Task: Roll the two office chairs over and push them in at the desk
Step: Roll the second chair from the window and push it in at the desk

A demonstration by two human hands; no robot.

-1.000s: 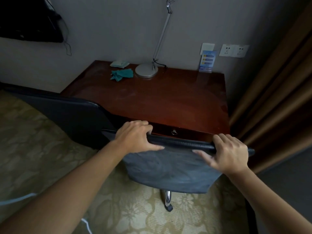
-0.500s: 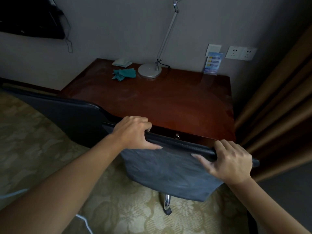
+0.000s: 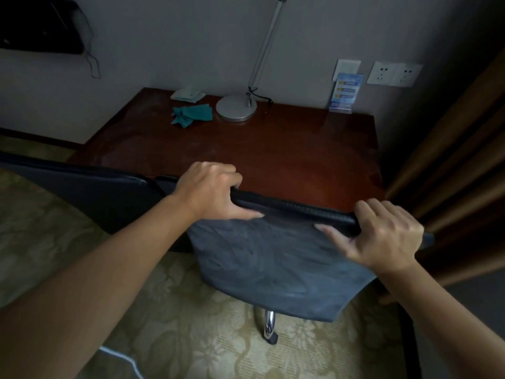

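1. Head view looks down on a grey chair standing at the near edge of the counter; the top of its backrest overlaps that edge, toward the counter's right half.
2. Left hand has its grip curled over the top rim of the backrest near the left end, fingers hooked over the far side and thumb lying along the near face.
3. Right hand has its grip wrapped round the same rim near the right end, fingers over the top, thumb spread on the fabric.
4. Below the backrest a chrome post shows above the floor; the seat and wheels are hidden.
5. Second chair, dark and glossy, stands just left of the first, its back reaching past the counter's left corner; their top edges seem to meet behind the left hand.
6. On the far side of the counter sit a lamp with a round silver base and a thin arm rising out of view, a teal cloth just left of the base, and a pale packet behind the cloth.
7. Blue card stands at the far right corner against the wall, below a socket.
8. Brown curtain hangs to the right; patterned carpet covers the floor, with a white cable lying on it.
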